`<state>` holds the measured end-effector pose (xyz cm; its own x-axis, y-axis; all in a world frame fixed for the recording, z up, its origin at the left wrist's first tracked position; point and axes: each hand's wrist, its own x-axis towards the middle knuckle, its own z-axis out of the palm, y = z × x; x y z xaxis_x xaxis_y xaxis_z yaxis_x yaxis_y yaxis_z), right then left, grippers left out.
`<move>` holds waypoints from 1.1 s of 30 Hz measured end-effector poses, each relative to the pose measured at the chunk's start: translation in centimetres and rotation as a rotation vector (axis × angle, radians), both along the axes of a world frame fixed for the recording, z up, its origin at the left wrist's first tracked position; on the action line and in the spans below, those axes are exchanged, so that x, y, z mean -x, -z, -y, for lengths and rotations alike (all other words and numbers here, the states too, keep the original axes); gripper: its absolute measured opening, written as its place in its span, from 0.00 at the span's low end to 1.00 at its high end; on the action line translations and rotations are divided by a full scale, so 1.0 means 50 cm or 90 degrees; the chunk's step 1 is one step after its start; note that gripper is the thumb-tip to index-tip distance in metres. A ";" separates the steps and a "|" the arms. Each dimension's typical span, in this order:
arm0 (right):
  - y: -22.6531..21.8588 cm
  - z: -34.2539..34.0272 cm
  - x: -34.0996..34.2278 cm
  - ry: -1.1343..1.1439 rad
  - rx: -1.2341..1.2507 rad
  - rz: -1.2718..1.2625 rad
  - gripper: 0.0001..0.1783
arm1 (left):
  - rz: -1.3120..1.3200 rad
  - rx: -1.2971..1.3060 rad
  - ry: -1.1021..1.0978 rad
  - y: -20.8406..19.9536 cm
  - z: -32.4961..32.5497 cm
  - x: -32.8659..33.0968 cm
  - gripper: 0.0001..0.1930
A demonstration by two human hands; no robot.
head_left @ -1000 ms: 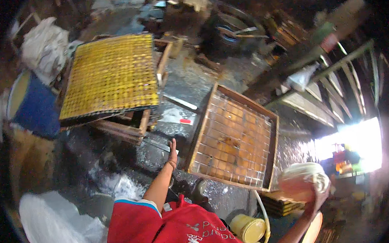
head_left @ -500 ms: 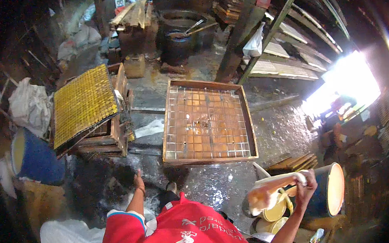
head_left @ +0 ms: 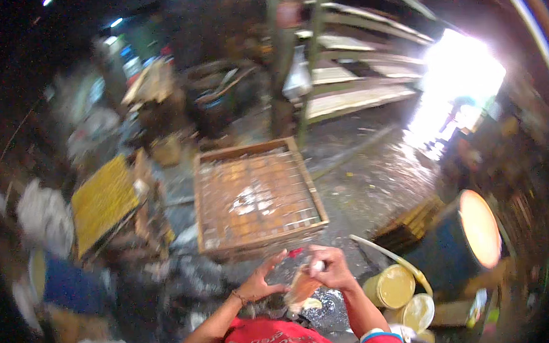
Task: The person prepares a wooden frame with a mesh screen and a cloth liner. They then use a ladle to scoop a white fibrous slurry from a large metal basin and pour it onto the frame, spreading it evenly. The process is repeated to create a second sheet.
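Note:
My right hand (head_left: 330, 266) is closed around the white upper end of a long orange-tan thing (head_left: 303, 288). Its pale lower part hangs toward my body, and motion blur hides its exact kind. Facing it from the left is my left hand (head_left: 263, 282), thumb and fingers apart, with nothing in it. A small red spot shows between the two hands; I cannot tell what it belongs to. Just beyond them lies a square wooden frame (head_left: 311, 188) with a grid over its brown base. Whitish glare or wet patches mark the grid's middle.
At left, a yellow woven panel (head_left: 105, 202) leans on wooden frames beside a blue drum (head_left: 76, 287). On the right lie a dark drum with a pale orange face (head_left: 480, 229), yellow-lidded tubs (head_left: 397, 286) and a pale hose (head_left: 384, 250). Slatted shelves (head_left: 361, 102) stand behind.
My right hand has swung inward from the far right with the orange-tan thing. My left hand has come toward it. The view has shifted, and the wooden frame now appears lower and further left.

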<state>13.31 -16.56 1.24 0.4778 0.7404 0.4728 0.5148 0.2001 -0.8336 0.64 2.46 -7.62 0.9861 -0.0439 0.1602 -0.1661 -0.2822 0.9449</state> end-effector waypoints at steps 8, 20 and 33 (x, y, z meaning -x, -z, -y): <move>-0.251 0.092 -0.012 0.074 -0.163 0.145 0.13 | -0.068 0.222 -0.059 0.003 0.019 -0.054 0.06; -0.209 0.143 -0.020 0.226 0.338 0.241 0.19 | 0.144 0.160 -0.152 -0.185 -0.058 -0.018 0.01; -0.186 0.048 -0.068 0.096 0.235 0.056 0.12 | 0.359 0.166 -0.447 -0.300 -0.227 -0.022 0.05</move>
<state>16.72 -18.94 10.56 0.5634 0.7930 0.2318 0.5883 -0.1880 -0.7865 1.77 13.81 7.37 0.5469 0.6367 0.5436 -0.4904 -0.2826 0.8244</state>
